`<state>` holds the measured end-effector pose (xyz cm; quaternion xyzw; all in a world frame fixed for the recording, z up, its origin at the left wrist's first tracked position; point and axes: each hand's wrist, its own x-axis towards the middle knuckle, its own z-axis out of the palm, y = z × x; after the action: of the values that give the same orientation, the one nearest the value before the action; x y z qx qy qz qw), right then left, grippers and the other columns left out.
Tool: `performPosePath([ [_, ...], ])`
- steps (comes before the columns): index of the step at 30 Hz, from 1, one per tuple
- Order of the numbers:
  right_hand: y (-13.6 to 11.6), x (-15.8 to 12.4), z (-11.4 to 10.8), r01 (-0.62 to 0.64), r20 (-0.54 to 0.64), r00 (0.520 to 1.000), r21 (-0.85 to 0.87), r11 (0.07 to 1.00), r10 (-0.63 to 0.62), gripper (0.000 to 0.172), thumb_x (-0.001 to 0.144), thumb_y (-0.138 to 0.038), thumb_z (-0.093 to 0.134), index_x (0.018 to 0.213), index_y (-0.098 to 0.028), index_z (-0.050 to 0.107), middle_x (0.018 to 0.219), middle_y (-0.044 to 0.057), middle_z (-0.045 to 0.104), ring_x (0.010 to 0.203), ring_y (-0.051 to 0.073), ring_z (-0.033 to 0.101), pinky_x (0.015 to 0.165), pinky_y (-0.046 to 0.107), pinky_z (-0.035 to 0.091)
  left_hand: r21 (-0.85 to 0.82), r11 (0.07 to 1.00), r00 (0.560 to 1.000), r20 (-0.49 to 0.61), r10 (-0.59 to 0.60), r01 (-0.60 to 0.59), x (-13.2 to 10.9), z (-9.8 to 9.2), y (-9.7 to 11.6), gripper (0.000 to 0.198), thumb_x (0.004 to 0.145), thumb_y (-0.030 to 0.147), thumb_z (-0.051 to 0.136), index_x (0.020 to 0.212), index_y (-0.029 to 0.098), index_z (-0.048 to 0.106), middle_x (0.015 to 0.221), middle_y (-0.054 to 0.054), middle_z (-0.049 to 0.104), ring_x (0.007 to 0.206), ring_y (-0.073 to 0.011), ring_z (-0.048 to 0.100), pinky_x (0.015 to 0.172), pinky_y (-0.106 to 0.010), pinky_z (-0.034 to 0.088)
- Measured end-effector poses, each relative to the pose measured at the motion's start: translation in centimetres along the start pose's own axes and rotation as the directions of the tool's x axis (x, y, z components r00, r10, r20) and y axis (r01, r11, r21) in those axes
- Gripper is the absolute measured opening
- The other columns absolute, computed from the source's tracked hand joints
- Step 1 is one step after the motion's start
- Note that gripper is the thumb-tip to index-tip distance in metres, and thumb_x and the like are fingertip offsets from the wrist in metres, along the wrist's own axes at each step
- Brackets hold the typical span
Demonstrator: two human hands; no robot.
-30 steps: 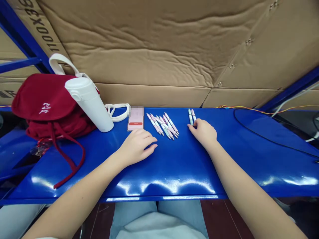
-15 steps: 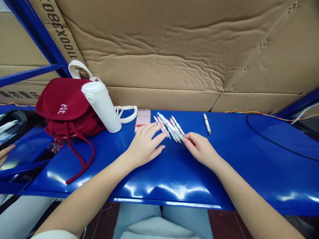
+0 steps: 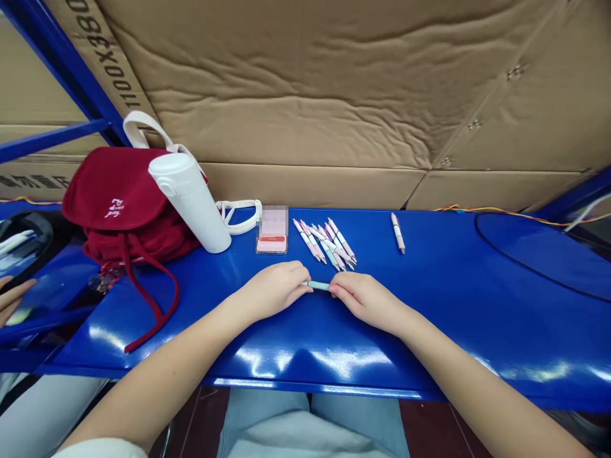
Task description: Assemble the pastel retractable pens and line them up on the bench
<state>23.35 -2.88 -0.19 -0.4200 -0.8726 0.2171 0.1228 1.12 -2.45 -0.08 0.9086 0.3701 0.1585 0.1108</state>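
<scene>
One mint-green pen [image 3: 318,285], pinched end to end
My left hand [image 3: 273,289] and right hand [image 3: 366,300] hold it in a narrow fingertip grip above the blue metal bench [image 3: 429,331]; just beyond lie pastel pens [image 3: 324,245], a phone [image 3: 271,230] left of them, and a lone pen [image 3: 398,233] to their right.

One head-worn camera views from the person's head, facing forward and down, close over the blue metal workbench [image 3: 410,343], with the left hand [image 3: 274,291] and right hand [image 3: 367,300] in frame.
</scene>
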Motion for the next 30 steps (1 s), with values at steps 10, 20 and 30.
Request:
performPosePath([
  [10,0.21,-0.01,-0.08,-0.041,-0.077,0.996,0.049,0.998,0.044,0.023,0.091,-0.038,0.042,0.088,-0.021,0.056,0.084,0.004,0.063,0.076,0.017,0.058,0.068,0.028,0.041,0.005,1.0,0.999,0.02,-0.026,0.026,0.01,-0.39,-0.13,0.02,0.091,0.03,0.046,0.092,0.015,0.059,0.087,-0.004,0.062,0.078,-0.0161,0.059,0.069,-0.026,0.046],
  [20,0.27,0.0,0.35,-0.01,-0.074,0.997,0.095,0.995,0.017,0.025,0.092,-0.036,0.04,0.088,-0.02,0.058,0.084,0.004,0.062,0.075,0.016,0.057,0.068,0.028,0.043,0.082,0.996,1.0,0.009,0.026,-0.026,-0.02,-0.42,-0.06,0.023,0.093,0.031,0.042,0.096,0.017,0.06,0.089,-0.004,0.064,0.082,-0.0162,0.06,0.071,-0.026,0.046],
  [30,0.24,0.04,0.18,0.013,-0.105,0.994,0.088,0.996,-0.003,0.021,0.092,-0.032,0.04,0.087,-0.02,0.057,0.084,0.004,0.06,0.076,0.016,0.056,0.069,0.029,0.043,0.043,0.998,0.999,0.018,0.035,-0.036,-0.02,-0.47,-0.26,0.024,0.093,0.031,0.042,0.096,0.017,0.06,0.088,-0.004,0.062,0.082,-0.0158,0.059,0.071,-0.026,0.045],
])
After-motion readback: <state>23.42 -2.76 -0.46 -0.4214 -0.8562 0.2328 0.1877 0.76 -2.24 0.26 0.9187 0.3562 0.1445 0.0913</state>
